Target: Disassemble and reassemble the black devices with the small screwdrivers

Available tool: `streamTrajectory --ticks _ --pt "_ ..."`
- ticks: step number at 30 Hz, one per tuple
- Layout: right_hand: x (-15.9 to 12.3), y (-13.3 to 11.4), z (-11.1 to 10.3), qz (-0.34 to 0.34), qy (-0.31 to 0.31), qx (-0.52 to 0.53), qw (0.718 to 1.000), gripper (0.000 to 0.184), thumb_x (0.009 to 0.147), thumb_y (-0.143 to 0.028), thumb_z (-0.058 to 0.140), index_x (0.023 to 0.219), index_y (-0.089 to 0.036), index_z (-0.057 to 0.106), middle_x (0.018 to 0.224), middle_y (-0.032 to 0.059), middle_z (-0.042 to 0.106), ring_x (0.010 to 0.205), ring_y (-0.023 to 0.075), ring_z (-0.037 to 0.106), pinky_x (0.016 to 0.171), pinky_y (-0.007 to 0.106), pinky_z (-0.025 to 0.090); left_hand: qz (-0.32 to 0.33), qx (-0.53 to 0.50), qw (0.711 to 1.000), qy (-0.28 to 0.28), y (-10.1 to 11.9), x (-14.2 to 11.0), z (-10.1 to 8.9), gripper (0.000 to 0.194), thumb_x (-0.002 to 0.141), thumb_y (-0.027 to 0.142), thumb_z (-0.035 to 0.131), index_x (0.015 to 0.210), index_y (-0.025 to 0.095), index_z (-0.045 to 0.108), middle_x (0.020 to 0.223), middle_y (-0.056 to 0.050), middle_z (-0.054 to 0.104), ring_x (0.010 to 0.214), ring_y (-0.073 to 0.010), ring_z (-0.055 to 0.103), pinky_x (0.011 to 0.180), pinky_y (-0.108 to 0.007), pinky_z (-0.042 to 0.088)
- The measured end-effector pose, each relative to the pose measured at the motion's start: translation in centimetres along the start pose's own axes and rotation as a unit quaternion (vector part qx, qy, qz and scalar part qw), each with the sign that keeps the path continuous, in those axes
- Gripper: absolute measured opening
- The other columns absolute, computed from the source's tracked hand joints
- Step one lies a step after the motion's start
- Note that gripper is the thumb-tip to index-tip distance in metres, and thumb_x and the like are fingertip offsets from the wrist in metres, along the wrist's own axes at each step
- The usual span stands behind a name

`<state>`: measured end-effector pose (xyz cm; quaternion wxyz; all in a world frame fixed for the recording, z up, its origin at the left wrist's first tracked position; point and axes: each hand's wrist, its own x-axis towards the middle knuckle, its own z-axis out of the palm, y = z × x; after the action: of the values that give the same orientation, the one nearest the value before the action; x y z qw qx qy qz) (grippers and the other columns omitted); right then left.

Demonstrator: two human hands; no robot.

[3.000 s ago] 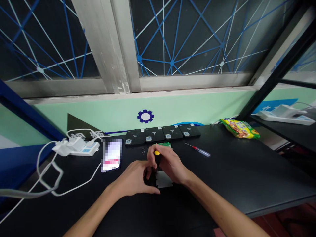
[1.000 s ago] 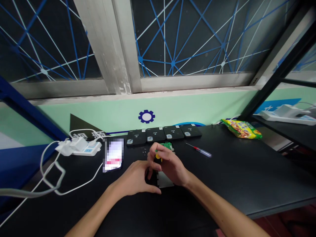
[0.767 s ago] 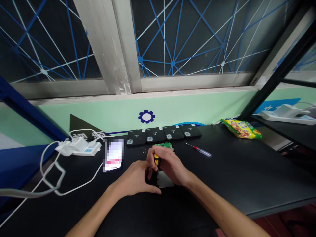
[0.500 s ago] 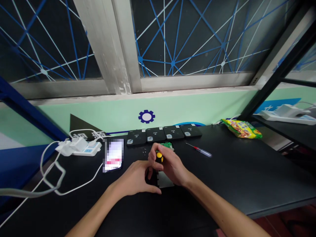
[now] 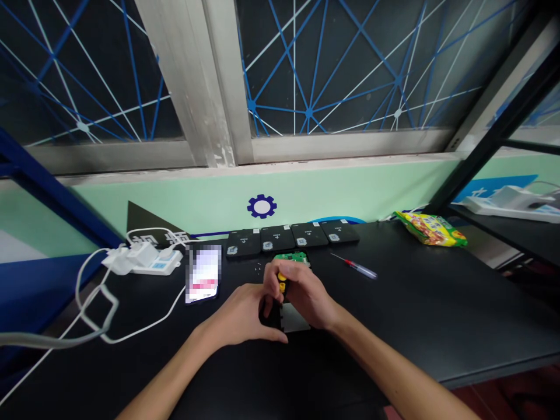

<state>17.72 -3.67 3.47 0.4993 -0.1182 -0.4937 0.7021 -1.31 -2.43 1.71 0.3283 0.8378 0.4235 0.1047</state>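
My right hand point(image 5: 308, 291) is closed around a yellow-and-black screwdriver point(image 5: 282, 283); only part of its handle shows between the fingers, and its tip is hidden. Beneath that hand lies a dark device casing with a silvery plate point(image 5: 296, 319). A green circuit board point(image 5: 299, 257) shows just beyond my knuckles. My left hand point(image 5: 242, 318) grips the casing's left side, thumb along the near edge and fingers curled at the far side. Several tiny screws point(image 5: 258, 269) are scattered on the table to the left of the board.
Several flat black boxes point(image 5: 276, 239) line the wall side of the black table point(image 5: 415, 315). A thin screwdriver with a clear handle point(image 5: 362, 270) lies to the right, a yellow-green snack bag point(image 5: 431, 228) farther off. At left are a lit phone point(image 5: 205, 271) and a power strip point(image 5: 160, 263) with cables.
The fingers of my right hand have shifted on the screwdriver handle, covering more of its yellow top. My left hand keeps its hold, and the view has moved slightly.
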Motion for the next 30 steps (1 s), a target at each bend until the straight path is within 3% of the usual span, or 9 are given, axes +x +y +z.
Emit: streamTrajectory --ticks 2,7,14,18,22,26,30 --pt "-0.03 -0.03 0.06 0.001 0.003 -0.007 1.000 0.042 0.108 -0.044 0.053 0.079 -0.017 0.067 0.071 0.0009 0.050 0.064 0.0165 0.047 0.060 0.028 0.049 0.003 -0.007 1.000 0.004 -0.07 -0.02 0.05 0.066 0.062 0.067 0.096 0.104 0.021 0.073 0.080 0.001 0.068 0.070 -0.0201 0.063 0.065 -0.032 0.044" --pt "-0.14 0.12 0.15 0.013 0.013 0.030 0.999 0.030 0.109 -0.045 0.054 0.095 -0.021 0.064 0.068 -0.0035 0.045 0.059 0.0150 0.043 0.059 0.027 0.048 0.010 -0.021 1.000 0.008 -0.12 -0.07 0.07 0.066 0.061 0.064 0.098 0.107 0.023 0.075 0.079 0.002 0.068 0.066 -0.0192 0.062 0.068 -0.033 0.046" --pt "-0.06 0.01 0.28 0.008 0.016 0.007 1.000 0.051 0.110 -0.055 0.049 0.075 -0.020 0.061 0.067 -0.0011 0.044 0.062 0.0160 0.043 0.058 0.028 0.046 -0.008 -0.018 1.000 0.003 0.07 -0.12 -0.03 0.067 0.061 0.066 0.097 0.108 0.022 0.076 0.080 0.001 0.068 0.070 -0.0209 0.064 0.068 -0.032 0.044" --pt "-0.22 -0.04 0.23 0.007 0.018 0.041 0.999 0.030 0.105 -0.048 0.058 0.092 -0.021 0.062 0.074 -0.0019 0.046 0.060 0.0149 0.041 0.057 0.027 0.046 -0.003 -0.028 1.000 -0.002 0.15 -0.10 -0.05 0.066 0.061 0.064 0.097 0.107 0.023 0.074 0.079 0.002 0.068 0.070 -0.0204 0.064 0.068 -0.032 0.044" --pt "-0.25 0.00 0.14 0.008 0.016 0.058 0.998 0.015 0.098 -0.035 0.065 0.095 -0.023 0.059 0.074 -0.0028 0.049 0.061 0.0150 0.043 0.057 0.026 0.045 -0.006 -0.017 1.000 0.006 0.19 -0.06 -0.04 0.065 0.061 0.063 0.098 0.103 0.022 0.073 0.079 0.001 0.068 0.068 -0.0199 0.062 0.066 -0.032 0.042" --pt "-0.14 0.01 0.15 -0.005 0.018 0.012 1.000 0.030 0.104 -0.039 0.057 0.083 -0.018 0.064 0.077 0.0021 0.054 0.065 0.0164 0.049 0.056 0.027 0.044 -0.004 -0.003 1.000 0.008 0.03 -0.03 0.08 0.065 0.059 0.071 0.095 0.092 0.021 0.069 0.077 0.000 0.067 0.067 -0.0204 0.061 0.061 -0.032 0.038" --pt "-0.05 0.01 0.25 -0.012 0.019 -0.010 1.000 0.043 0.110 -0.044 0.050 0.081 -0.017 0.068 0.067 -0.0007 0.047 0.061 0.0158 0.047 0.056 0.027 0.046 0.008 -0.014 1.000 0.015 -0.19 -0.08 0.21 0.065 0.060 0.065 0.097 0.099 0.021 0.070 0.079 0.001 0.067 0.066 -0.0190 0.061 0.064 -0.032 0.041"
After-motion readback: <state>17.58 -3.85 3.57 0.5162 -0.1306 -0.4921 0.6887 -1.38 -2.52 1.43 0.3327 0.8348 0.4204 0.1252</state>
